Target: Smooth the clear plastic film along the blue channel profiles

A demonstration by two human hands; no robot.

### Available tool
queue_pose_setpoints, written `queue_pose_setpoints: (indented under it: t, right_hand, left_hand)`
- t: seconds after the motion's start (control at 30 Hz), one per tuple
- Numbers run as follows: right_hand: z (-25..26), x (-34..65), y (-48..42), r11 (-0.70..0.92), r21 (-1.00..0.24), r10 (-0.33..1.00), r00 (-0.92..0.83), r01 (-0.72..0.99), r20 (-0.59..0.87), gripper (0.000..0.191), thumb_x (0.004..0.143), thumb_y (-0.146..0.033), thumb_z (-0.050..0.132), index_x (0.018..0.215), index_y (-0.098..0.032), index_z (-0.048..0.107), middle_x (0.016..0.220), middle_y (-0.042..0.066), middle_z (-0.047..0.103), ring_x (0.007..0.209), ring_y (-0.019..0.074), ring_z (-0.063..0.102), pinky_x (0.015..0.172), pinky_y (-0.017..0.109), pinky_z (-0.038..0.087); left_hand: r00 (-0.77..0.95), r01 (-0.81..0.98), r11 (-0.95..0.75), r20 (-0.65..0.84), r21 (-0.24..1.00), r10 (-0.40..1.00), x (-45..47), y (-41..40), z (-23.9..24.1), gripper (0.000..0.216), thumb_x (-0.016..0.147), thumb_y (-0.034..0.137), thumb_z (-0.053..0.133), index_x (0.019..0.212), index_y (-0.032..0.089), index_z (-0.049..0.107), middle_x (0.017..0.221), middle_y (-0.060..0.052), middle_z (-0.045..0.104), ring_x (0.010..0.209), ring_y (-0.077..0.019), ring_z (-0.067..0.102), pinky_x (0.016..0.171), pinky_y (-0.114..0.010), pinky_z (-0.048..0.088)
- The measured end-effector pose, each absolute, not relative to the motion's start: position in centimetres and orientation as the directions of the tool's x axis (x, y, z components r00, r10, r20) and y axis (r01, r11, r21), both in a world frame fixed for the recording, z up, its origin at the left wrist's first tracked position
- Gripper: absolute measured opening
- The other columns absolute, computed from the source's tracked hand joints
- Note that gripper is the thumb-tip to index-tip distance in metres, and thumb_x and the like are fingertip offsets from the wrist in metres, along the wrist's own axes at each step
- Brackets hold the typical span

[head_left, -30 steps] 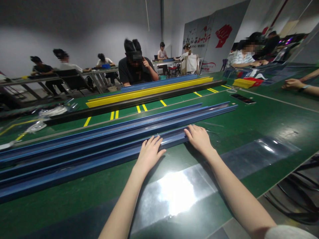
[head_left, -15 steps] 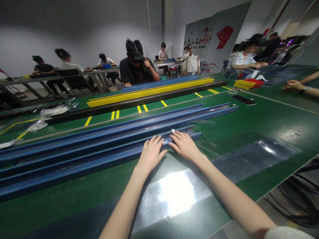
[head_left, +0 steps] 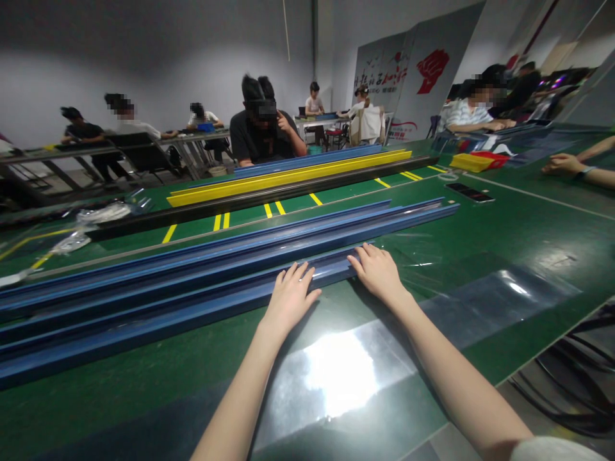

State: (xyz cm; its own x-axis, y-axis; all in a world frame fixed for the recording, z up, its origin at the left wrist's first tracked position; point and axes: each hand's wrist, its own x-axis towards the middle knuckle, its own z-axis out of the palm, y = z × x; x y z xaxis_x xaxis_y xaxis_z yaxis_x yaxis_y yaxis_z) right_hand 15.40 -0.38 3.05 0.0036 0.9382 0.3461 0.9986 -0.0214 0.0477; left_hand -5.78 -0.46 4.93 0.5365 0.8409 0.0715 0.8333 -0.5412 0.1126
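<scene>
Several long blue rails point(head_left: 192, 275) lie side by side across the green table point(head_left: 480, 230). My left hand point(head_left: 291, 298) lies flat on the nearest blue rail, fingers stretched out. My right hand point(head_left: 379, 272) rests palm down over that rail's right end, fingers spread, holding nothing I can see. A thin clear plastic film point(head_left: 413, 256) lies on the table just right of that hand.
Farther back lie a black rail point(head_left: 250, 198), a yellow rail point(head_left: 288, 176) and another blue one. A phone point(head_left: 468, 191) and a yellow tray point(head_left: 469, 161) sit at the right. A person in black point(head_left: 264, 134) sits opposite; another person's hand point(head_left: 564, 165) rests at far right.
My right hand slid left along the nearest rail towards my left hand, then back right to cover the rail's end. The left hand stayed in place.
</scene>
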Motion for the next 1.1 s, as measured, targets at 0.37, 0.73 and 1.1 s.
queue_pose_setpoints:
  t: [0.37, 0.73, 1.1]
  right_hand:
    - [2.3, 11.9, -1.2, 0.285, 0.004, 0.896, -0.268, 0.958, 0.355, 0.048, 0.09, -0.043, 0.027, 0.117, -0.012, 0.051, 0.125, 0.013, 0.051, 0.117, 0.0214, 0.043, 0.094, 0.032, 0.033]
    - [3.6, 16.1, -0.4, -0.043, 0.04, 0.942, 0.027, 0.998, 0.334, 0.046, 0.091, -0.041, 0.021, 0.097, -0.012, 0.057, 0.102, 0.014, 0.061, 0.096, 0.0222, 0.054, 0.08, 0.032, 0.037]
    - [2.1, 12.5, -0.9, 0.202, 0.073, 0.91, -0.214, 0.977, 0.354, 0.048, 0.09, -0.043, 0.025, 0.114, -0.012, 0.053, 0.125, 0.014, 0.051, 0.116, 0.0256, 0.043, 0.09, 0.036, 0.033]
  left_hand:
    - [0.554, 0.823, -0.558, 0.07, 0.109, 0.83, -5.6, -0.5, 4.6, 0.049, 0.086, 0.038, 0.043, 0.13, 0.018, 0.039, 0.139, -0.007, 0.035, 0.129, -0.0234, 0.027, 0.103, -0.043, 0.027]
    - [0.541, 0.831, -0.543, 0.05, 0.12, 0.84, -5.6, -0.6, 4.8, 0.048, 0.085, 0.037, 0.043, 0.13, 0.02, 0.039, 0.14, -0.006, 0.034, 0.13, -0.0233, 0.027, 0.104, -0.043, 0.025]
    - [0.549, 0.825, -0.555, 0.082, 0.108, 0.832, -5.6, -0.5, 4.5, 0.05, 0.085, 0.038, 0.044, 0.13, 0.018, 0.039, 0.14, -0.007, 0.034, 0.129, -0.024, 0.027, 0.103, -0.043, 0.026]
